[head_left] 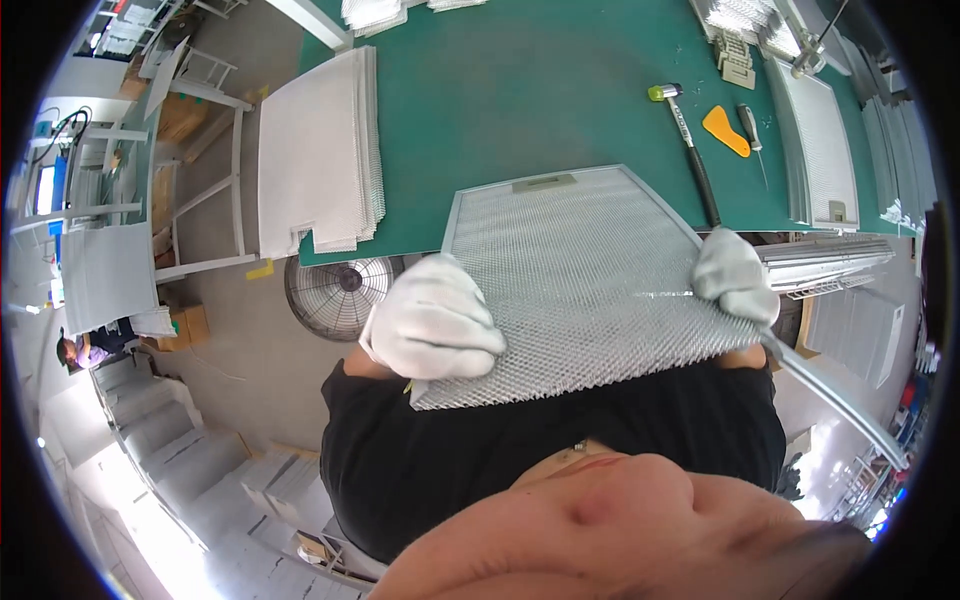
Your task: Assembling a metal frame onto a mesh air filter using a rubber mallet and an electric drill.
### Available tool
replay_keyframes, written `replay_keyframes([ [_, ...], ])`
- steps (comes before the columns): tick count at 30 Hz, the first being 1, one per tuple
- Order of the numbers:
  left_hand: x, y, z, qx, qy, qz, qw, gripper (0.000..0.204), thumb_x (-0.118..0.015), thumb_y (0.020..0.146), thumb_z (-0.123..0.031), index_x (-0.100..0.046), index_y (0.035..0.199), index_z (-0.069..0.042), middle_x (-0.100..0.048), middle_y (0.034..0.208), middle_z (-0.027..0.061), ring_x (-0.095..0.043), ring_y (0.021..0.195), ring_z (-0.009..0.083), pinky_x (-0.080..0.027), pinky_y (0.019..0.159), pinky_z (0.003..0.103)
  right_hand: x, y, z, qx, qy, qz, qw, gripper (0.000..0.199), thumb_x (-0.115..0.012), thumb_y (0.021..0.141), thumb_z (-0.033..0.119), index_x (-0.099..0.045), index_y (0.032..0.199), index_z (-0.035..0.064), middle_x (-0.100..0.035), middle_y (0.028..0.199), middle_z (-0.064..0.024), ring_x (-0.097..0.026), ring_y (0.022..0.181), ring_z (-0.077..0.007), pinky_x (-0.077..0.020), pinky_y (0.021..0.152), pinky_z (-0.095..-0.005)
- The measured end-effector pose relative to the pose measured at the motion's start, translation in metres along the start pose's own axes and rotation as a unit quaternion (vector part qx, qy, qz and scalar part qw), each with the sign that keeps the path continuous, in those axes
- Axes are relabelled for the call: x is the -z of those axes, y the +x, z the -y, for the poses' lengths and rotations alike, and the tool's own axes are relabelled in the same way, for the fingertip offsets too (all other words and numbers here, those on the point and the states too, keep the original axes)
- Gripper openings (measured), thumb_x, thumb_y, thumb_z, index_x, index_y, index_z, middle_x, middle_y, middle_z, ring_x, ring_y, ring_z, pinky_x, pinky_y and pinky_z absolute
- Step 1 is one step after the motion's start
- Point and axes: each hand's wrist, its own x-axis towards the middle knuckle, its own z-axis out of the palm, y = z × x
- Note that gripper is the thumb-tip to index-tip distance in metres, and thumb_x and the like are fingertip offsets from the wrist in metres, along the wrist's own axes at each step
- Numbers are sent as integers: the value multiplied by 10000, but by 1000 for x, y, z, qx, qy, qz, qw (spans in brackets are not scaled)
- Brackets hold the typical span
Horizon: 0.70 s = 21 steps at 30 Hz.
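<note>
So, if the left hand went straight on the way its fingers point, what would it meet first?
Most likely the mesh panel, which the left hand already touches; exact depth is unclear.

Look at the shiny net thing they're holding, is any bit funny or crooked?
Yes: a metal rail by the right hand sticks out past the mesh panel, slanting away. The panel's near edge looks bare too, while its far edge is framed.

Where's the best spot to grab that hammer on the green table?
Probably the black grip of the hammer, from above on the near side: it lies on the green table, its head away, the slim grip pointing toward the right hand.
</note>
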Motion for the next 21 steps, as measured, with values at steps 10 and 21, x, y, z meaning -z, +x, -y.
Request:
replay_keyframes([
  [10,17,6,28,174,144,-299,927,275,-753,847,-193,-644,976,24,-658,922,149,-632,828,275,-510,757,409,-5,33,-15,-100,-274,-254,922,1092,-739,820,-71,-40,1569,305,-624,1086,-178,-657,865,-265,-593,696,-368],
  [21,36,34,44,241,221,-275,904,144,-620,823,53,-689,945,23,-674,899,75,-628,806,159,-488,720,262,77,151,5,-208,-346,243,882,376,-588,874,-78,-636,1224,49,-591,1224,-94,-579,1075,-222,-454,933,-309],
])
